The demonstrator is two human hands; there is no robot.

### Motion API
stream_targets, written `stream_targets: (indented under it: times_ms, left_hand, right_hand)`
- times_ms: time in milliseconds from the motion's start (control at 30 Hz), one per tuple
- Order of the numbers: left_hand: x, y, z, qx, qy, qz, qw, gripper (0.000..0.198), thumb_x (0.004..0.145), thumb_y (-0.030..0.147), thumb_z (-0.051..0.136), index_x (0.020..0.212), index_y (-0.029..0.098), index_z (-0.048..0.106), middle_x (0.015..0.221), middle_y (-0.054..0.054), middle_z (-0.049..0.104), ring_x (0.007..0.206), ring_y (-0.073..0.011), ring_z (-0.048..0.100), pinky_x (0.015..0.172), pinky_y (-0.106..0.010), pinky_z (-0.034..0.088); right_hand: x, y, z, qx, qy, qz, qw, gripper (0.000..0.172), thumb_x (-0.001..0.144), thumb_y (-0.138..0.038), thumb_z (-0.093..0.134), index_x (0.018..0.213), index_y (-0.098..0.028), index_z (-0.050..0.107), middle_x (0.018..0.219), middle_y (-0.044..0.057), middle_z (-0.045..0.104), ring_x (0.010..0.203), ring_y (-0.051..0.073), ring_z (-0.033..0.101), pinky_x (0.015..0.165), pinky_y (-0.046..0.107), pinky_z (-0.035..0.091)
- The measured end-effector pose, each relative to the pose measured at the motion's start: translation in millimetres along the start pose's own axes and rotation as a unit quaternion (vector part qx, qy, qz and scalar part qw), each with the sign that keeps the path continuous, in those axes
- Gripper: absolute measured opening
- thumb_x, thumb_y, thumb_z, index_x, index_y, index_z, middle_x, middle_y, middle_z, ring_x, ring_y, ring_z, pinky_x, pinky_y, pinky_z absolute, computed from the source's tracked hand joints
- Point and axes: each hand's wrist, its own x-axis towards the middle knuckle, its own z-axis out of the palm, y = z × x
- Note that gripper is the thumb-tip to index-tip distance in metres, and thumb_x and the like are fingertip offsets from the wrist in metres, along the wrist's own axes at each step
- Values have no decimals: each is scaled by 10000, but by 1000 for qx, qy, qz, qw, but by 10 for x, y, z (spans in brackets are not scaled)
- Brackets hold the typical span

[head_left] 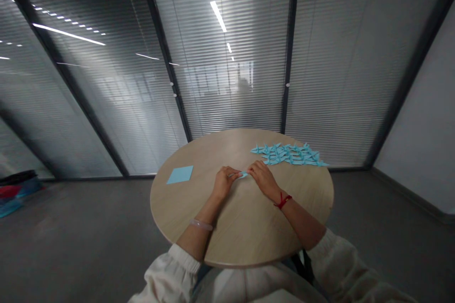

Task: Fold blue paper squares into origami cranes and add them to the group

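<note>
Between my two hands, over the middle of the round table, is a small folded piece of light blue paper (243,174). My left hand (224,182) pinches its left end between thumb and fingers. The fingers of my right hand (263,179) close on its right end. Much of the paper is covered by my fingertips, so its exact folds cannot be made out. Beyond my right hand, several blue origami cranes (289,154) lie close together in rows. A flat blue paper sheet (180,174) rests to the left of my left hand.
The round wooden table (249,241) has its near edge at my body. Behind it stands a glass partition (234,104) with blinds, and a white wall (419,118) rises at right. Red and blue bags (17,194) sit on the floor at far left.
</note>
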Motion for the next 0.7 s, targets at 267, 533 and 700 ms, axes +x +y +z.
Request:
stream_targets:
  times_ms: [267, 533, 700]
  left_hand:
    - [-18, 15, 15, -33, -58, -81, 994, 239, 690, 414, 677, 751, 198, 760, 746, -37, 720, 729, -201, 627, 693, -251, 439]
    - [-19, -5, 10, -42, -71, -107, 991, 345, 673, 460, 675, 749, 131, 748, 589, 4, 612, 562, -123, 527, 546, -208, 359]
    - [-1, -43, 24, -113, -28, -140, 983, 358, 648, 460, 701, 755, 122, 745, 625, -14, 633, 567, -124, 537, 569, -216, 390]
  right_hand:
    - [14, -17, 14, 76, 36, 19, 996, 199, 955, -277, 415, 846, -204, 565, 858, 65, 564, 850, 212, 513, 780, 353, 437]
    - [26, 63, 1, 129, 96, 77, 984, 207, 944, -341, 427, 874, -205, 565, 871, 56, 585, 845, 197, 545, 775, 330, 446]
    - [20, 5, 1, 202, 64, 131, 969, 213, 909, -365, 481, 855, -189, 589, 830, 37, 615, 762, 167, 579, 699, 286, 455]
